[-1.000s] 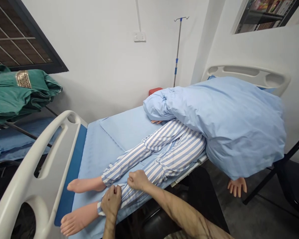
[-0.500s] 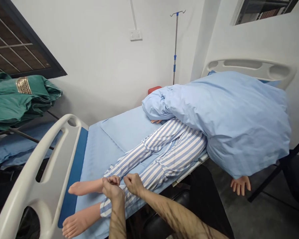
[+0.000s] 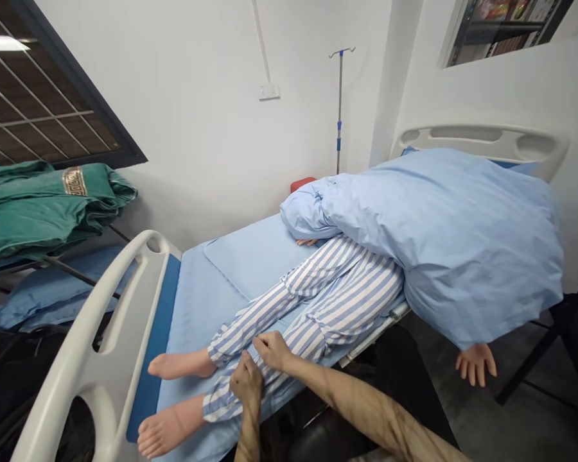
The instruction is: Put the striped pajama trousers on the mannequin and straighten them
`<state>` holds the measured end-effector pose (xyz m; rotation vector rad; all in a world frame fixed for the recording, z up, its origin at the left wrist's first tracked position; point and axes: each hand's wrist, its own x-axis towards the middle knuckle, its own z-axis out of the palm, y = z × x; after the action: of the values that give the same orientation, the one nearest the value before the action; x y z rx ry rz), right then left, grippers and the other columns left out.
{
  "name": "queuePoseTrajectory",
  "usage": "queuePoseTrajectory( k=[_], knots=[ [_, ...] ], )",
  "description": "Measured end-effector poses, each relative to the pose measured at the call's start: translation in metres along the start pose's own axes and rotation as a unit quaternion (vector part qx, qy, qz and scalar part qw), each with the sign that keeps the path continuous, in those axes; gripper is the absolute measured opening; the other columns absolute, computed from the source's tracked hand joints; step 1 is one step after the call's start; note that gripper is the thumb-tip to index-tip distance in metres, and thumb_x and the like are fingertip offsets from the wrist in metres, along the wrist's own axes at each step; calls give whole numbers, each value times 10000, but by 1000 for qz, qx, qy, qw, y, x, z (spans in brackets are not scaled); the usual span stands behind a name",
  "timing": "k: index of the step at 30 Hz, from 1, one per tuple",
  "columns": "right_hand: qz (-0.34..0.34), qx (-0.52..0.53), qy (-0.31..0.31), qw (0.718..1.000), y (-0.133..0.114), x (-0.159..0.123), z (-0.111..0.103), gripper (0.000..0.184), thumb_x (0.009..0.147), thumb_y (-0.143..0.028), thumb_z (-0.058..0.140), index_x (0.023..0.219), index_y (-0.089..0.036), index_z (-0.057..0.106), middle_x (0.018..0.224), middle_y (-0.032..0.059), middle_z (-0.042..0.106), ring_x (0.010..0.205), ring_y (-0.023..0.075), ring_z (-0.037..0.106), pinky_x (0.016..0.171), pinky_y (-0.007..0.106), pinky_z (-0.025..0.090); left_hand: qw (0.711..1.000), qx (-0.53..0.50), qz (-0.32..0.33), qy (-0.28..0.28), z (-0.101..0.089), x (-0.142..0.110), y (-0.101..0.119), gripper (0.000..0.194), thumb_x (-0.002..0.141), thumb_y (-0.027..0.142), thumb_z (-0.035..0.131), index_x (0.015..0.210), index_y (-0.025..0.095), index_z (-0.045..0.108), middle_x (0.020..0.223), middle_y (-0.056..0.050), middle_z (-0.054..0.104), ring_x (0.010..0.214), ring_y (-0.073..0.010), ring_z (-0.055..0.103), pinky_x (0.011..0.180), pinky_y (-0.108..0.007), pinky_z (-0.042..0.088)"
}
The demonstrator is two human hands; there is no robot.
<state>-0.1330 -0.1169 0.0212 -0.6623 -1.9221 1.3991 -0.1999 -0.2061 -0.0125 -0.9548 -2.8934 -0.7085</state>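
White plastic hospital bed footboard (image 3: 84, 340), pale blue cotton sheet (image 3: 207, 301), pale blue quilt (image 3: 443, 256) draped over a manikin in blue-and-white striped pyjamas (image 3: 351, 289), near trouser leg (image 3: 224, 401) resting on the sheet, left hand (image 3: 245, 380) pinching its cloth, right hand (image 3: 272, 351) pinching the same cloth just beside.

This is a hospital ward or a nursing practice room, and the pictures don't settle which. A white-railed hospital bed (image 3: 91, 327) with blue sheets stands beside a steel IV pole (image 3: 339, 109), and on it lies a patient manikin (image 3: 347, 289) in striped pyjamas, with green surgical linen (image 3: 48, 212) folded nearby.
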Motion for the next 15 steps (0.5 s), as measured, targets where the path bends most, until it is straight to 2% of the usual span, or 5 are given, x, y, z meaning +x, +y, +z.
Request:
queuePoseTrajectory(
  k=[3, 6, 8, 11, 15],
  knots=[
    [-49, -27, 10, 998, -25, 14, -39, 416, 859, -320, 445, 499, -187, 284, 460, -55, 272, 486, 71, 305, 509, 237, 214, 996, -42, -71, 16, -1, 0, -2, 520, 914, 396, 244, 817, 154, 693, 733, -172, 660, 716, -279, 599, 622, -361, 367],
    [-75, -40, 57, 995, -42, 28, -77, 430, 890, -349, 419, 516, -196, 272, 480, -54, 269, 492, 66, 298, 522, 239, 223, 995, -61, -78, 18, -2, 0, 0, 500, 908, 420, 264, 809, 180, 692, 701, -149, 643, 697, -273, 578, 640, -370, 363],
    [-70, -43, 86, 993, -37, 31, -92, 429, 903, -347, 405, 526, -199, 261, 495, -50, 265, 501, 64, 297, 532, 244, 228, 994, -71, -82, 23, -3, 1, 1, 471, 901, 417, 285, 759, 199, 678, 659, -128, 619, 673, -263, 558, 649, -375, 361],
    [-13, -52, 94, 994, -9, 19, -91, 418, 900, -299, 400, 524, -201, 245, 490, -42, 260, 503, 70, 307, 529, 255, 230, 992, -83, -90, 28, -4, 2, 1, 452, 893, 417, 299, 695, 212, 649, 618, -111, 584, 660, -255, 536, 666, -387, 363],
    [26, -101, 71, 992, 29, -7, -60, 398, 848, -232, 463, 505, -191, 267, 457, -41, 260, 477, 79, 307, 521, 270, 203, 987, -102, -121, 30, -7, 3, 5, 459, 885, 448, 288, 656, 220, 614, 597, -105, 555, 669, -264, 529, 668, -403, 370]
  ],
)
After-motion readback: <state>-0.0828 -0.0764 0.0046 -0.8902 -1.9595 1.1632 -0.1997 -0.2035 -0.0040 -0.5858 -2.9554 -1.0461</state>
